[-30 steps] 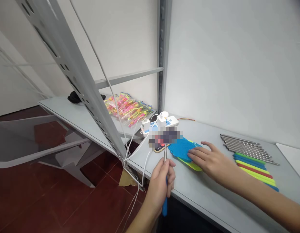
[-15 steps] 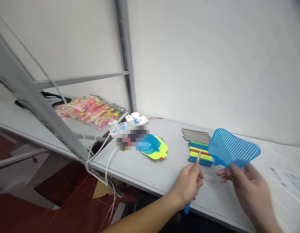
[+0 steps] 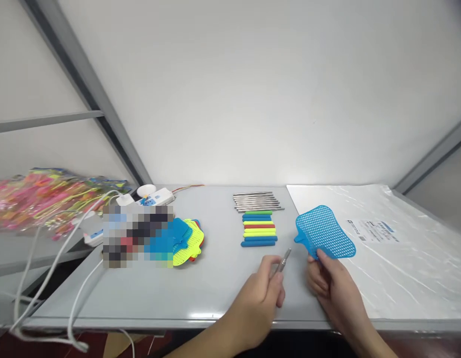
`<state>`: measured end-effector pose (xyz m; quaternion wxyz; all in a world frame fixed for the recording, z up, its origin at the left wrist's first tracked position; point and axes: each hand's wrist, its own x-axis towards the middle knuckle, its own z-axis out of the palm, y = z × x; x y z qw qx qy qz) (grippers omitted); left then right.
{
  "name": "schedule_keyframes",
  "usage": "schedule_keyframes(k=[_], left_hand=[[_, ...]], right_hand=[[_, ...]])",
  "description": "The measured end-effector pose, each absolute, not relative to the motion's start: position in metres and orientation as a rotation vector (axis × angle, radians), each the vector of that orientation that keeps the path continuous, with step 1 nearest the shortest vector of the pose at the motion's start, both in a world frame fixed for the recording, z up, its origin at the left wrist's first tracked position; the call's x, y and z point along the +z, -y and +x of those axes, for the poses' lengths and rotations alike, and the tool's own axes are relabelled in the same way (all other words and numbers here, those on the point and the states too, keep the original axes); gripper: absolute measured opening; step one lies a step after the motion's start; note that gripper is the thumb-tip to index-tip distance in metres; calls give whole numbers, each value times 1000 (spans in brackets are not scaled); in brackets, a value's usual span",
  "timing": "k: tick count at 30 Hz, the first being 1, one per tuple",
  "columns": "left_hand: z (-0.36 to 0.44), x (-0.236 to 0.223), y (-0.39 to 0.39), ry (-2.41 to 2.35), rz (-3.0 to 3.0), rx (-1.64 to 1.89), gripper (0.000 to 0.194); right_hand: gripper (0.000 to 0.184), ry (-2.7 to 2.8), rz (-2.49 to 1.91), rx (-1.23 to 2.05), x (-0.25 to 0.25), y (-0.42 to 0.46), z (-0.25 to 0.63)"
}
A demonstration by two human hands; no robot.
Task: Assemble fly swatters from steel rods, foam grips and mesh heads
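In my head view, my left hand [image 3: 258,296] curls closed around a metal rod [image 3: 284,259], its tip near the neck of the blue mesh paddle [image 3: 323,229] that my right hand [image 3: 337,288] pinches by its edge above the table [image 3: 200,291].

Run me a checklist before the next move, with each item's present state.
1. Left hand gripping the slim silver metal rod: ok.
2. Right hand pinching the flat blue mesh paddle by its edge: ok.
3. Rod apart from paddle: ok, a gap shows between them.
4. Lower end of the rod in good order: cannot tell, the left hand hides it.
5. Slender green, blue, yellow and red tubes lying side by side: ok.
6. Thin white cable away from both hands: ok, it is far to the left.
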<state>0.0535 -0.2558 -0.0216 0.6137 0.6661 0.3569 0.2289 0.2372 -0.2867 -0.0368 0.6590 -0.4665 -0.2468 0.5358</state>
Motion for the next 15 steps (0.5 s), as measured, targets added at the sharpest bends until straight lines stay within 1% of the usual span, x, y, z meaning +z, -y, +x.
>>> schedule_keyframes(k=[5,10,15], left_hand=[[49,-19,256,-813,1645,476,43],[46,-17,256,-783,1684,433,43],[45,-17,258,-744,1724,464,45]], right_hand=[[44,638,-1145,1057,-55,290,242],[45,669,-1187,999,-76,296,247],[42,659,-1164,991,-78,296,245]])
